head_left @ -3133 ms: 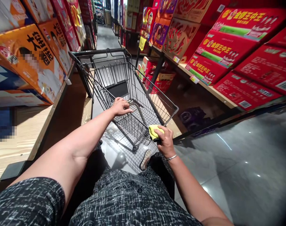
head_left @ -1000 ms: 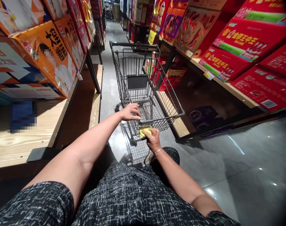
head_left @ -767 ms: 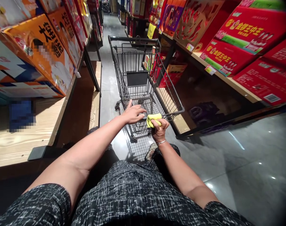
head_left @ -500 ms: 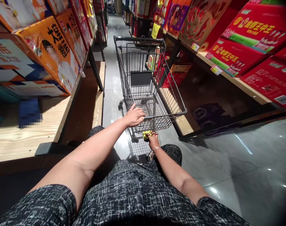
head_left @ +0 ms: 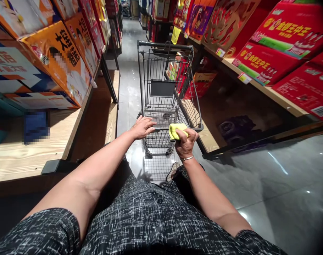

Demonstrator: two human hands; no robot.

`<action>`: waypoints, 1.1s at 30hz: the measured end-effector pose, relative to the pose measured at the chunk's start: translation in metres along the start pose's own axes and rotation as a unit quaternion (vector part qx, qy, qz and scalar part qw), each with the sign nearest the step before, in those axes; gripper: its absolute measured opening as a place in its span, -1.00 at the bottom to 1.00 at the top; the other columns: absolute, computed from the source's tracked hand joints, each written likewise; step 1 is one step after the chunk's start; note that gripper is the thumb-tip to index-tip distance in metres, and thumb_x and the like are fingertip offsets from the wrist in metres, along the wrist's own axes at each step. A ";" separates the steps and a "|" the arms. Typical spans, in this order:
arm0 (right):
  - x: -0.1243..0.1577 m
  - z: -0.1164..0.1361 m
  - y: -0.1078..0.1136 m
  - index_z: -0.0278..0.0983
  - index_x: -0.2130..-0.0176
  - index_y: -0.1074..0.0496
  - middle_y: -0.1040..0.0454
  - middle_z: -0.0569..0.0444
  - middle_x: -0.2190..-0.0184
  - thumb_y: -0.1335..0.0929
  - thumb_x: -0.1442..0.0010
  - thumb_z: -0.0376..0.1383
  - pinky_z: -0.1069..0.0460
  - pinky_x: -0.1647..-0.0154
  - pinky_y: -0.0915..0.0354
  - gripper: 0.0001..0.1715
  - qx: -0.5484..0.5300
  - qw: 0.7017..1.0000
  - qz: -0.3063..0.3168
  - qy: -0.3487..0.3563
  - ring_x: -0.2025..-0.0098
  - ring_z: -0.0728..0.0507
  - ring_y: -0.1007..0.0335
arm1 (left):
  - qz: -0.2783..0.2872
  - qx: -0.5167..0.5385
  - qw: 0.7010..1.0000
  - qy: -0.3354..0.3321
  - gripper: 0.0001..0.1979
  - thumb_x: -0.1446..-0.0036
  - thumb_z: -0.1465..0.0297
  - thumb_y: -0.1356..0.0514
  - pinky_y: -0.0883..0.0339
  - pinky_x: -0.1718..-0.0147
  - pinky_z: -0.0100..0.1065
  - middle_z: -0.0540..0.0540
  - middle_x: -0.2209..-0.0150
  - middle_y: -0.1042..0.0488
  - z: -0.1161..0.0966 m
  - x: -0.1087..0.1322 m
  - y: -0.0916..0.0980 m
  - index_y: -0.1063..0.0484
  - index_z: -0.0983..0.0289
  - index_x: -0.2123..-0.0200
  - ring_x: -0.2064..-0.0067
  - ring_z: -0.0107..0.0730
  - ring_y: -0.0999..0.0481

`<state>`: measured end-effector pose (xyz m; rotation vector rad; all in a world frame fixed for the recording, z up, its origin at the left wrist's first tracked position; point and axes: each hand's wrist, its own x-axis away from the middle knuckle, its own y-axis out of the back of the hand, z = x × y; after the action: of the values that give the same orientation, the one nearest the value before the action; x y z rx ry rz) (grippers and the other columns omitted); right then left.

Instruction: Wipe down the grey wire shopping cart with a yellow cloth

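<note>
A dark wire shopping cart (head_left: pixel 165 67) stands in the aisle just ahead of me, its basket without goods. My left hand (head_left: pixel 142 127) grips the near top rim of the cart at its left corner. A folded yellow cloth (head_left: pixel 176 130) is pressed against that same rim further right, with my right hand (head_left: pixel 187 142) closed around it. A thin bracelet sits on my right wrist. My dark patterned clothing fills the bottom of the view.
Orange and white boxes (head_left: pixel 60 63) line the wooden shelf (head_left: pixel 31 152) on the left. Red boxes (head_left: pixel 273 46) fill the shelves on the right, with more cartons (head_left: pixel 201 85) low beside the cart. Glossy grey floor (head_left: pixel 270 191) runs down the aisle.
My right hand with the yellow cloth has come up from the cart's lower front grid to its top rim. The cart has swung slightly right and straightened. My left hand keeps its grip.
</note>
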<state>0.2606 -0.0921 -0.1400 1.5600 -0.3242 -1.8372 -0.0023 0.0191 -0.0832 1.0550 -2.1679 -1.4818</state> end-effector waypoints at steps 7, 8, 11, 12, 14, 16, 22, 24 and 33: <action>0.057 0.017 -0.053 0.00 -0.01 -0.64 -0.39 -0.04 -0.03 -0.33 -0.28 -0.47 -0.12 -0.17 -0.28 -0.51 0.033 0.962 0.272 -0.016 -0.08 -0.25 -0.19 | -0.023 -0.009 1.000 0.007 -0.66 -0.38 0.17 -0.12 -0.23 -0.31 0.06 0.20 -0.02 -0.58 0.024 0.003 0.001 -0.64 0.21 0.14 -0.32 0.00 -0.34; 0.069 0.018 -0.059 0.00 -0.01 -0.64 -0.41 -0.04 -0.05 -0.32 -0.27 -0.49 -0.10 -0.12 -0.29 -0.49 0.036 0.949 0.313 -0.022 -0.07 -0.25 -0.20 | -0.021 -0.006 1.000 0.007 -0.67 -0.37 0.17 -0.13 -0.24 -0.29 0.07 0.21 -0.01 -0.58 0.025 0.003 0.002 -0.64 0.22 0.16 -0.31 0.01 -0.35; 0.095 0.019 -0.069 -0.04 0.02 -0.66 -0.44 -0.06 -0.07 -0.34 -0.20 -0.52 -0.08 -0.01 -0.30 -0.47 0.038 0.924 0.379 -0.035 -0.05 -0.26 -0.23 | -0.011 -0.002 1.000 0.013 -0.67 -0.35 0.18 -0.14 -0.26 -0.25 0.11 0.24 0.00 -0.58 0.027 0.001 0.006 -0.63 0.24 0.20 -0.30 0.07 -0.36; 0.099 0.019 -0.071 -0.05 0.03 -0.66 -0.45 -0.07 -0.08 -0.35 -0.18 -0.53 -0.09 0.00 -0.30 -0.48 0.035 0.917 0.396 -0.040 -0.04 -0.26 -0.23 | -0.007 0.001 1.000 0.015 -0.68 -0.34 0.18 -0.15 -0.26 -0.24 0.12 0.24 0.01 -0.58 0.026 0.000 0.007 -0.63 0.25 0.21 -0.29 0.07 -0.36; 0.101 0.019 -0.072 -0.05 0.04 -0.65 -0.44 -0.08 -0.12 -0.34 -0.18 -0.54 -0.10 0.01 -0.30 -0.48 0.030 0.899 0.435 -0.053 -0.05 -0.25 -0.24 | -0.005 0.009 1.000 0.017 -0.69 -0.33 0.17 -0.16 -0.25 -0.24 0.12 0.22 0.03 -0.59 0.026 -0.002 0.009 -0.63 0.23 0.22 -0.29 0.06 -0.36; 0.096 0.018 -0.070 -0.05 0.01 -0.65 -0.43 -0.09 -0.13 -0.32 -0.21 -0.52 -0.10 0.01 -0.30 -0.48 0.029 0.892 0.449 -0.054 -0.06 -0.26 -0.23 | -0.010 0.016 1.000 0.018 -0.70 -0.30 0.13 -0.21 -0.25 -0.24 0.11 0.20 0.05 -0.60 0.027 -0.004 0.008 -0.62 0.21 0.26 -0.29 0.04 -0.36; 0.048 0.005 -0.030 -0.10 -0.07 -0.61 -0.40 -0.07 -0.05 -0.31 -0.17 -0.52 -0.15 -0.13 -0.31 -0.41 0.021 0.964 0.264 0.002 -0.06 -0.25 -0.20 | -0.032 0.014 0.999 0.031 -0.62 -0.23 0.02 -0.28 -0.22 -0.24 0.07 0.17 0.12 -0.62 0.032 -0.002 0.009 -0.59 0.21 0.39 -0.26 0.00 -0.38; 0.025 0.000 -0.010 -0.09 -0.08 -0.60 -0.35 -0.07 -0.05 -0.32 -0.16 -0.52 -0.19 -0.17 -0.30 -0.41 0.013 0.987 0.156 0.016 -0.08 -0.27 -0.19 | -0.032 0.002 0.999 0.034 -0.59 -0.24 0.00 -0.27 -0.21 -0.25 0.05 0.16 0.08 -0.63 0.032 0.001 0.013 -0.58 0.21 0.42 -0.26 -0.01 -0.39; 0.016 0.002 -0.008 0.00 0.00 -0.59 -0.30 -0.06 0.01 -0.32 -0.25 -0.50 -0.20 -0.18 -0.31 -0.50 0.017 0.999 -0.011 0.033 -0.09 -0.26 -0.12 | 0.003 -0.080 0.991 0.103 -0.47 -0.25 -0.12 -0.18 0.11 -0.38 0.22 0.15 0.11 -0.67 -0.020 -0.003 0.027 -0.66 0.16 0.09 -0.12 0.07 -0.54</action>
<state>0.2559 -0.0972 -0.1565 1.6484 -0.3105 -1.8015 0.0011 0.0129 -0.0502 1.0925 -1.8774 -1.4471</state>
